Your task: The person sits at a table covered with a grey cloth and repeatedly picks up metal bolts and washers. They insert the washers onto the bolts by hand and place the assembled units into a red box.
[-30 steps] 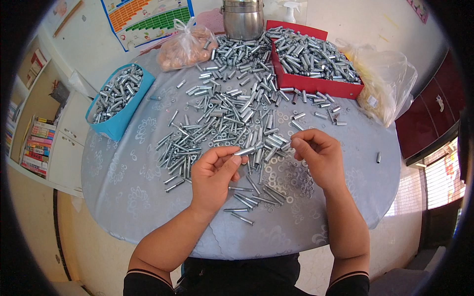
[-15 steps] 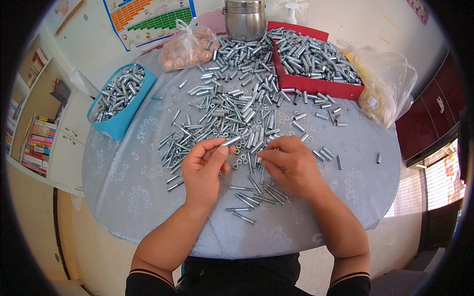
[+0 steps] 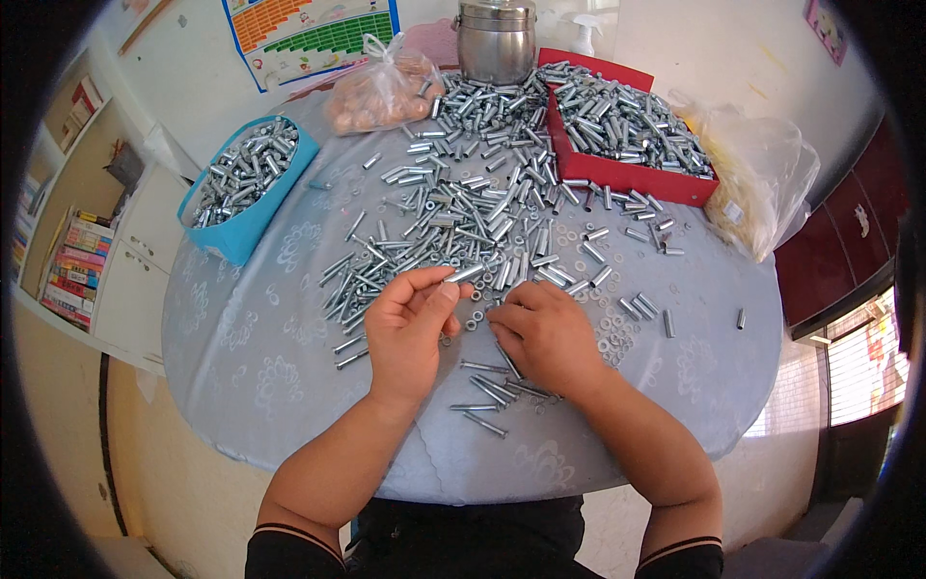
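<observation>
Between the thumb and forefinger of my left hand [image 3: 409,333] is a short shiny metal sleeve [image 3: 466,274], held above the front of a heap of hardware. My right hand [image 3: 548,338] is just to its right, knuckles up, with the fingertips pinched together low over the table; whatever they grip is hidden. A few nuts [image 3: 476,317] lie between the two hands. In front of my right hand, several long bolts [image 3: 490,388] are scattered on the cloth. Behind both hands spreads the loose pile of bolts, sleeves and nuts [image 3: 434,232].
A blue bin [image 3: 253,217] of metal parts stands at left, a red box [image 3: 632,179] of sleeves at back right. Flat washers [image 3: 613,340] lie right of my right hand. Behind are a tied bag of round brown items [image 3: 381,92], a steel pot [image 3: 496,43] and a clear plastic bag [image 3: 762,174].
My right hand has moved left, closer to my left hand, its fingertips beside the nuts. The left hand keeps holding the sleeve. The whole view has shifted slightly.
</observation>
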The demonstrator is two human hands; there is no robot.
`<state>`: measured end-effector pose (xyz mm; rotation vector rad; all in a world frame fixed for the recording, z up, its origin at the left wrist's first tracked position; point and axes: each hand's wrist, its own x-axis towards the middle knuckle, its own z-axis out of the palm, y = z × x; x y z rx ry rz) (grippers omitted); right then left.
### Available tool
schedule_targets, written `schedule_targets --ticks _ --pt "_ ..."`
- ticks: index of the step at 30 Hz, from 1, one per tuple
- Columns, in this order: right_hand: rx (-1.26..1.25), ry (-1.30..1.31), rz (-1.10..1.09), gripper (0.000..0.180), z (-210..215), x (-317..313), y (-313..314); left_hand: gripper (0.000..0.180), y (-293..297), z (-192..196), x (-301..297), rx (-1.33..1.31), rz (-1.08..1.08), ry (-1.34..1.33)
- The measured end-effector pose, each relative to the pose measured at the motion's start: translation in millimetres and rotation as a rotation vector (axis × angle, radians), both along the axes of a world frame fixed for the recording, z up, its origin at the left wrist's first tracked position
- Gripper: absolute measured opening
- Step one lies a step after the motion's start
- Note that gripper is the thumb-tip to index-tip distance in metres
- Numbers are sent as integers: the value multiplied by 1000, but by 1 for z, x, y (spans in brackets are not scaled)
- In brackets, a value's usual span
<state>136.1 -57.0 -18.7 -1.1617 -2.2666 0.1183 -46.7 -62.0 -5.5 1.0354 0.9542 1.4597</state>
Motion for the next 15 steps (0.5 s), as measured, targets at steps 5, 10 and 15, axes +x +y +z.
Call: schedule_targets --ticks 5,10,15 --pt "1 3 18 10 1 1 1 18 2 2 -3 -11 35 2" --pt "-68 -14 28 12 7 2 -3 18 1 3 -5 -22 31 -18" --pt "-142 60 6 14 7 1 -3 18 3 1 -7 -24 25 -29"
